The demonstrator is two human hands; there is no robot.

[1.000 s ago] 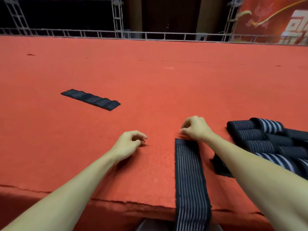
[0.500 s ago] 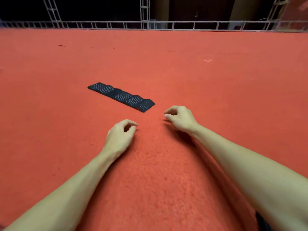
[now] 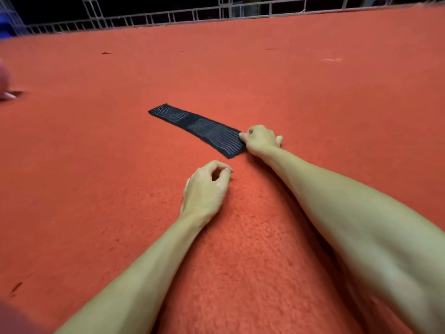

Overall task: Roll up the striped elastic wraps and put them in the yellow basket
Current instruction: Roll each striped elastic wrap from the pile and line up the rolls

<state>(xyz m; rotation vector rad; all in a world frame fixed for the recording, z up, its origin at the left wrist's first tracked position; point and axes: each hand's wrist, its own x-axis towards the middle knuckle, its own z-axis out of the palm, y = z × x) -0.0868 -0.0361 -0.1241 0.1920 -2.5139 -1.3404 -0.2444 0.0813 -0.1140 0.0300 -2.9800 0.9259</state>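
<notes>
A dark striped elastic wrap (image 3: 197, 128) lies flat and unrolled on the red carpet, running from upper left to lower right. My right hand (image 3: 261, 139) is at its near right end, fingers curled and pinching that end. My left hand (image 3: 206, 189) rests on the carpet a little nearer to me, fingers loosely curled, holding nothing and apart from the wrap. The yellow basket and the other wraps are out of view.
The red carpet (image 3: 96, 189) spreads wide on all sides. A metal truss railing (image 3: 168, 18) runs along its far edge. A blurred pale object (image 3: 6, 92) sits at the far left edge of the view.
The view swung left, so the pile of rolled wraps and the long strip are gone from sight. My right hand reached forward and took hold of the flat wrap's near end. My left hand followed.
</notes>
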